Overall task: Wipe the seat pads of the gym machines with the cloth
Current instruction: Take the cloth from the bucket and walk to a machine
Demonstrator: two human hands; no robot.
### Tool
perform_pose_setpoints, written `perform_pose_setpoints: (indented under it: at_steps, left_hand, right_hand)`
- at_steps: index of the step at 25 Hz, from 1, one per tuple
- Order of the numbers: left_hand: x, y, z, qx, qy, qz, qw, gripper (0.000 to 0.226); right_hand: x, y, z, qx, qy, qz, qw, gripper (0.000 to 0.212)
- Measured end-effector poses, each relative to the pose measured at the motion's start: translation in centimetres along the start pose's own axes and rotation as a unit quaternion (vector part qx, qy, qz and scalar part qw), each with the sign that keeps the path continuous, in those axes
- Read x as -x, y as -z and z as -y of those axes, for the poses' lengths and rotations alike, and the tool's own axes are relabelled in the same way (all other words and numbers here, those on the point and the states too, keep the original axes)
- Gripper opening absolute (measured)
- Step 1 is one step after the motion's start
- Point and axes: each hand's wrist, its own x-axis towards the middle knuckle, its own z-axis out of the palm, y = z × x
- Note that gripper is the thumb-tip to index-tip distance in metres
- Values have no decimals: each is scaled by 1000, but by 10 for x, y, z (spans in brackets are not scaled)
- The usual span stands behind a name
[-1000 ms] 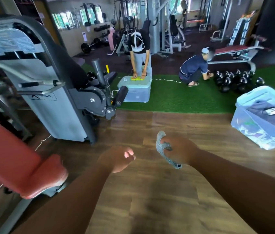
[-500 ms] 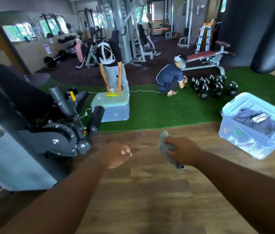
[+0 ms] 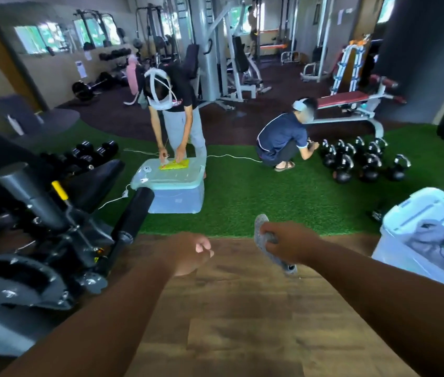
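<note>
Two people [image 3: 173, 110] [image 3: 283, 137] work on the green turf [image 3: 269, 197], flanked by two clear plastic bins [image 3: 173, 191] [image 3: 416, 229], one grey cloth [image 3: 263, 240] and a cluster of roughly a dozen kettlebells [image 3: 362, 159].

A: What colour is the cloth [image 3: 265, 244] at the centre of the frame?

B: Grey, a mottled, speckled grey. Beneath it the floor [image 3: 242, 322] is brown wood-grain planks.

A: And the strip across the middle?

B: Bright green turf [image 3: 269, 197]. On it, left of centre, stands a pale blue translucent bin [image 3: 174, 194] with a yellow sheet [image 3: 174, 164] on its lid.

A: At centre right?

B: Black kettlebells [image 3: 365, 161]; above them a bench [image 3: 343, 99] with a dark red pad on a white frame.

A: Lower left?

B: A black and grey machine [image 3: 52, 227] with a small yellow knob [image 3: 60, 190].
</note>
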Motion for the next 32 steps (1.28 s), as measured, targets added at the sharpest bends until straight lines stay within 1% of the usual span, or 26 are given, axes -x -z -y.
perform_pose_setpoints:
  at_steps: [4, 8, 12, 16, 20, 23, 26, 30, 32]
  left_hand:
    - [-68, 26, 29, 18, 39, -19, 999, 29]
    - [-141, 55, 89, -2, 68, -18, 998, 34]
    - [-226, 104, 152, 7, 89, -23, 996, 27]
    - [-289, 150, 200, 10, 82, -10, 997, 24]
    - [-339, 179, 239, 19, 92, -7, 996, 23]
    - [-381, 193, 270, 33, 121, -15, 992, 22]
    - [-425, 209, 303, 42, 160, -31, 986, 20]
    - [-472, 225, 344, 63, 250, -72, 964, 22]
    - [-487, 229, 361, 81, 286, -90, 951, 24]
  right_hand:
    - [-109, 25, 4, -9, 55, 7, 998, 35]
    - [-219, 27, 27, 1, 88, 15, 996, 35]
    - [-325, 28, 57, 3, 75, 29, 997, 35]
    - [-407, 31, 82, -25, 64, 29, 997, 35]
    - [-485, 38, 97, -17, 97, 62, 993, 38]
    - [-564, 44, 108, -7, 132, 80, 988, 34]
    - [-648, 44, 125, -15, 191, 109, 975, 26]
    - [-749, 48, 155, -6, 251, 114, 961, 29]
    - [-792, 50, 175, 13, 273, 130, 953, 30]
